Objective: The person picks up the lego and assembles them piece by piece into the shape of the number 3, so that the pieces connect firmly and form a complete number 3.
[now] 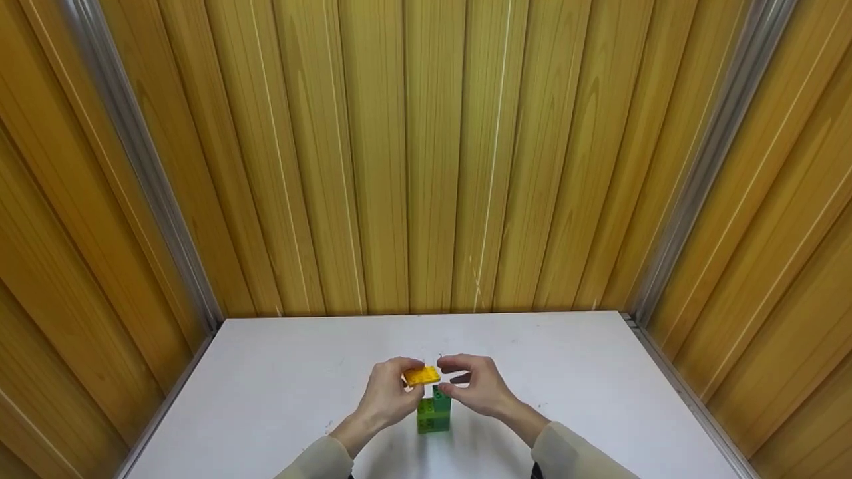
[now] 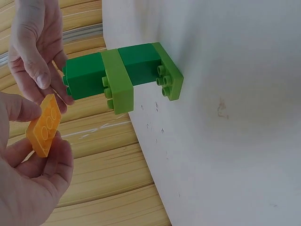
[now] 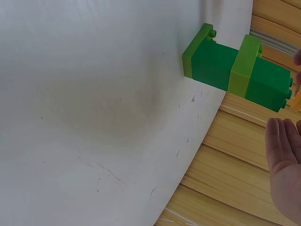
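Note:
A thin yellow toy building brick (image 1: 422, 376) is pinched between the thumb and fingers of my left hand (image 1: 385, 392). Its hollow underside with round tubes shows in the left wrist view, where the brick (image 2: 45, 126) looks orange. Below it stands an upright tower of light and dark green building bricks (image 1: 434, 420), studs on top. From the wrist views the tower (image 3: 270, 84) is stacked on a flat light green base. On the tower's right side my right hand (image 1: 482, 386) is held near its top, fingers extended and thumb apart, holding nothing.
The tower stands on a white table (image 1: 279, 386) with small dark marks on its surface. Wood-patterned panels (image 1: 426, 166) rise behind the table and at both sides, with metal posts (image 1: 153, 159) in the corners.

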A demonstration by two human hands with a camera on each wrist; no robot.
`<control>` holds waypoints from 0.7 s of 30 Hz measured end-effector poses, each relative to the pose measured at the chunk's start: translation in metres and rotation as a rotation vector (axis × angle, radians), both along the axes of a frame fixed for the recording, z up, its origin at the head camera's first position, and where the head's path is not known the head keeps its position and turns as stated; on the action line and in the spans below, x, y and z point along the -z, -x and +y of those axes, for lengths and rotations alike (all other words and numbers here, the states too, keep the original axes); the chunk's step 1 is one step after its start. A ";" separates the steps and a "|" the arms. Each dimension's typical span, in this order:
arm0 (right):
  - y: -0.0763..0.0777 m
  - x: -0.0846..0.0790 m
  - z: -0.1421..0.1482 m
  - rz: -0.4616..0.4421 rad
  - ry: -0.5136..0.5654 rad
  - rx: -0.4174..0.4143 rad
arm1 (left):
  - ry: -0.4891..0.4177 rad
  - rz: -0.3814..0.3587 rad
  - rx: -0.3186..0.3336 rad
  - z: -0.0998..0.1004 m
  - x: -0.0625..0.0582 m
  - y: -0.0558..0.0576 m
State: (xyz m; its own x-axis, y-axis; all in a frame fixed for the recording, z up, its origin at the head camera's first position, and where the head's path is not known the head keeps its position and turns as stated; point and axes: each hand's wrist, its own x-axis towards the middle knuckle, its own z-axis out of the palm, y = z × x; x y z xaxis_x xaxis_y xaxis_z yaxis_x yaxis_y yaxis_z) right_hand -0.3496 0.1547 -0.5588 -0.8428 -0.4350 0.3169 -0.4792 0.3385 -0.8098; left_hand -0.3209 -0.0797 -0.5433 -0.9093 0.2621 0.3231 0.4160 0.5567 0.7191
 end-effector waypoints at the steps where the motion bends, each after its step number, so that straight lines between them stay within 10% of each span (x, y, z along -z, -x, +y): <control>1: 0.000 0.000 0.000 -0.003 0.002 -0.003 | -0.004 0.001 0.009 0.000 0.000 0.000; 21: -0.002 0.004 0.008 0.009 -0.009 -0.046 | -0.051 -0.002 0.106 0.004 0.010 0.000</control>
State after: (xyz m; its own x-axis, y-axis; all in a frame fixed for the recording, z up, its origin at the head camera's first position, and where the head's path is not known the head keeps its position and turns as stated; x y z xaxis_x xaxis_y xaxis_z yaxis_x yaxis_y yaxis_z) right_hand -0.3473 0.1631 -0.5629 -0.8193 -0.4760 0.3198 -0.5012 0.3236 -0.8025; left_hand -0.3212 -0.0759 -0.5538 -0.8779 0.3403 0.3370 0.4695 0.4724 0.7459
